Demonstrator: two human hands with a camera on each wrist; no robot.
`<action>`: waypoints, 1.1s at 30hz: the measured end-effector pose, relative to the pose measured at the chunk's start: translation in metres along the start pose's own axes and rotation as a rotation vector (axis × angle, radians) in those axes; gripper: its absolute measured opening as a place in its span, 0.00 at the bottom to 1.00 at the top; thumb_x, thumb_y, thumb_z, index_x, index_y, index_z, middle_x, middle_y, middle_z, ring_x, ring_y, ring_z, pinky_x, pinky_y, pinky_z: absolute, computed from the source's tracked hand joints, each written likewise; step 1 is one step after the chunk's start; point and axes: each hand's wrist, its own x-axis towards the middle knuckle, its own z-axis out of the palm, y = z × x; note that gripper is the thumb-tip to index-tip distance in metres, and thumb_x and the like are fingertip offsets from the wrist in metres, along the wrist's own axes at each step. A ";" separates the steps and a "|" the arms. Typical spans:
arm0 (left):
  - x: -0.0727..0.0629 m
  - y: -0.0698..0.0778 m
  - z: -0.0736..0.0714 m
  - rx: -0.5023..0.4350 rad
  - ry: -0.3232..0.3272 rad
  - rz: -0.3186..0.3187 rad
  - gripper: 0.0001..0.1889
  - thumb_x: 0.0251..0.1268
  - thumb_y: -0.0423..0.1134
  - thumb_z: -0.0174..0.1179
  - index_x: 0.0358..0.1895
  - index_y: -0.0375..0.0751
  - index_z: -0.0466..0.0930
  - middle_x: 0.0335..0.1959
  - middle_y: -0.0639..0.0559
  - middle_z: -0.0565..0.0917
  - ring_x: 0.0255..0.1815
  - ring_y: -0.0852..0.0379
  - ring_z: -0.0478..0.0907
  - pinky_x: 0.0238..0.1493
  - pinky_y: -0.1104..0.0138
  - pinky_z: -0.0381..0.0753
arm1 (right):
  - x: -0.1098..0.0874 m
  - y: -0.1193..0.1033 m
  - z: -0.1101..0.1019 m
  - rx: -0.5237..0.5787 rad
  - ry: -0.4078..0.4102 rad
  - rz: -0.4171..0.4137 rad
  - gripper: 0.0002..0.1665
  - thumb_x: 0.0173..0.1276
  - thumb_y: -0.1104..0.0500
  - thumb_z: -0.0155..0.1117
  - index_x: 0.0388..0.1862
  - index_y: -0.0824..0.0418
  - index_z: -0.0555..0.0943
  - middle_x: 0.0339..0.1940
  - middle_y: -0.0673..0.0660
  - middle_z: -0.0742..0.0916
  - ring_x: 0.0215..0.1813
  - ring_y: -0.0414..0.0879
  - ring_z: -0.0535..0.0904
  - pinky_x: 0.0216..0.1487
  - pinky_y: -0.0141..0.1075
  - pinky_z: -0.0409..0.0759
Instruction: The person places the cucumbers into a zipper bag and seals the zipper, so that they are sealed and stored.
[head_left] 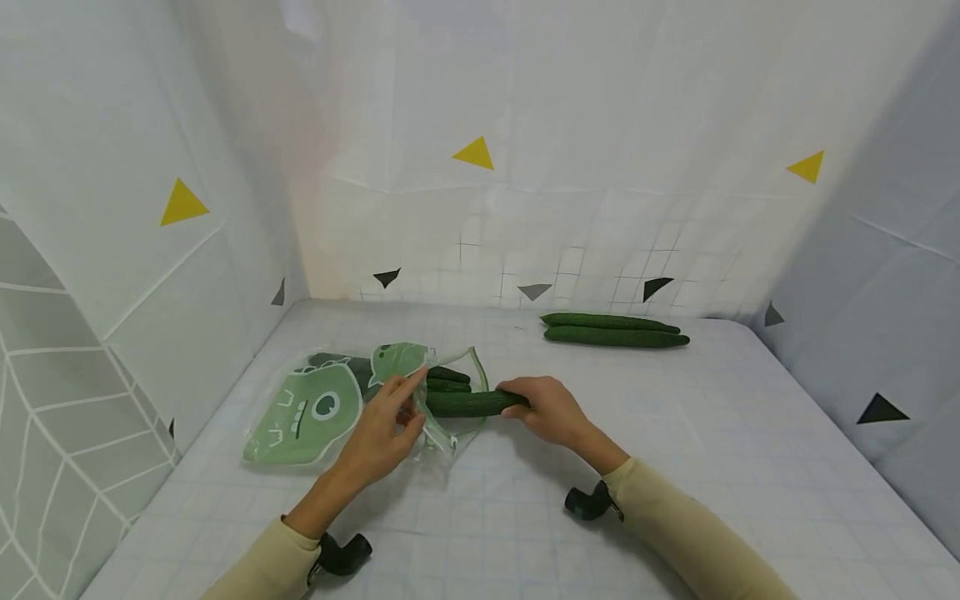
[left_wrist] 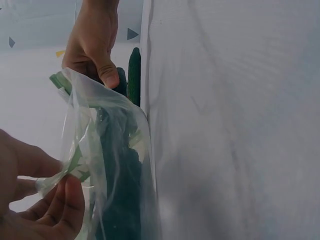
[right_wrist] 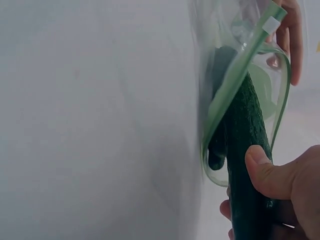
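A clear zip bag (head_left: 303, 417) printed with a green cartoon face lies on the left of the table, its green-edged mouth facing right and spread apart. Cucumbers (head_left: 448, 386) show inside it. My left hand (head_left: 386, 429) pinches the plastic near the mouth; in the left wrist view the thumb and fingertips grip the bag's edge. My right hand (head_left: 551, 410) holds a cucumber (head_left: 467, 404) by its right end, thumb on top. In the right wrist view this cucumber (right_wrist: 245, 125) runs through the open mouth, past the green zip strip (right_wrist: 240, 75) with its white slider.
Two more cucumbers (head_left: 615, 336) lie side by side at the table's back right. White sheeting (head_left: 525, 100) with yellow and dark triangles stands behind and at both sides. A black wrist camera (head_left: 345, 554) hangs at each sleeve.
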 end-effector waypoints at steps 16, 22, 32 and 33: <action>0.000 -0.002 0.001 0.021 0.007 0.035 0.37 0.66 0.20 0.63 0.79 0.32 0.64 0.47 0.45 0.75 0.34 0.60 0.75 0.32 0.66 0.78 | 0.000 0.004 -0.003 -0.044 -0.217 0.035 0.23 0.70 0.54 0.75 0.61 0.62 0.86 0.55 0.56 0.88 0.56 0.52 0.84 0.55 0.48 0.82; 0.000 -0.002 0.000 0.020 0.008 0.043 0.37 0.66 0.20 0.63 0.79 0.32 0.64 0.48 0.45 0.75 0.34 0.61 0.75 0.33 0.66 0.79 | -0.001 0.012 -0.019 -0.090 -0.323 0.066 0.24 0.69 0.49 0.75 0.58 0.62 0.87 0.50 0.53 0.88 0.50 0.50 0.82 0.49 0.46 0.82; 0.000 -0.001 0.000 0.028 0.008 0.029 0.37 0.65 0.19 0.64 0.78 0.32 0.64 0.45 0.46 0.75 0.34 0.60 0.75 0.33 0.66 0.78 | 0.001 0.024 -0.023 0.103 -0.406 -0.052 0.05 0.71 0.55 0.73 0.39 0.54 0.85 0.22 0.43 0.74 0.26 0.35 0.65 0.30 0.34 0.67; -0.001 0.000 0.000 0.028 0.007 0.025 0.37 0.65 0.19 0.64 0.79 0.32 0.64 0.45 0.46 0.75 0.34 0.60 0.75 0.33 0.66 0.78 | 0.000 0.024 -0.022 0.108 -0.375 -0.063 0.04 0.71 0.56 0.73 0.40 0.55 0.86 0.22 0.43 0.76 0.26 0.35 0.66 0.30 0.33 0.67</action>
